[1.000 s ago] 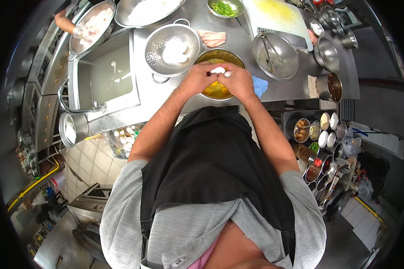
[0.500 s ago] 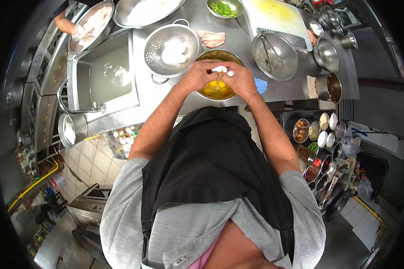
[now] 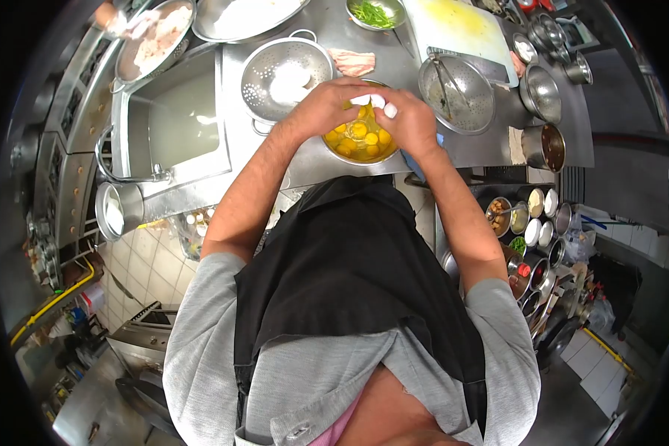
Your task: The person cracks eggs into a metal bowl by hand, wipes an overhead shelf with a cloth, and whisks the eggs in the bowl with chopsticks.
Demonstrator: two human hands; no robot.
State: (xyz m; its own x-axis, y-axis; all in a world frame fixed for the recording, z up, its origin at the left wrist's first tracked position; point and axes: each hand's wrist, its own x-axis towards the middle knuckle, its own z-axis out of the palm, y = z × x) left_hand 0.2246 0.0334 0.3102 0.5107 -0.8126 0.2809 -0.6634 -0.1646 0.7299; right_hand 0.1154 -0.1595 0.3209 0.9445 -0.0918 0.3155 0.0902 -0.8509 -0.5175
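Observation:
Both my hands are over a metal bowl (image 3: 389, 157) that holds several raw egg yolks (image 3: 359, 129) in clear egg white. My left hand (image 3: 325, 108) has its fingers on a white eggshell (image 3: 360, 99), close to my right hand. White shell pieces (image 3: 390, 110) are held in the bent fingers of my right hand (image 3: 411, 123). Left of the bowl stands a perforated metal colander (image 3: 256, 78) with white eggs (image 3: 293, 78) in it, partly behind my left hand.
A sink (image 3: 175, 119) lies at left. Behind it a co-worker's hand (image 3: 110, 18) is over a colander of raw meat (image 3: 160, 41). At right are a strainer bowl with tongs (image 3: 472, 111), a cutting board (image 3: 453, 30) with a knife, and a metal pot (image 3: 531, 145).
My hands have moved slightly apart over the bowl, and more yolks show in it. The co-worker's hand has risen and moved left from the meat.

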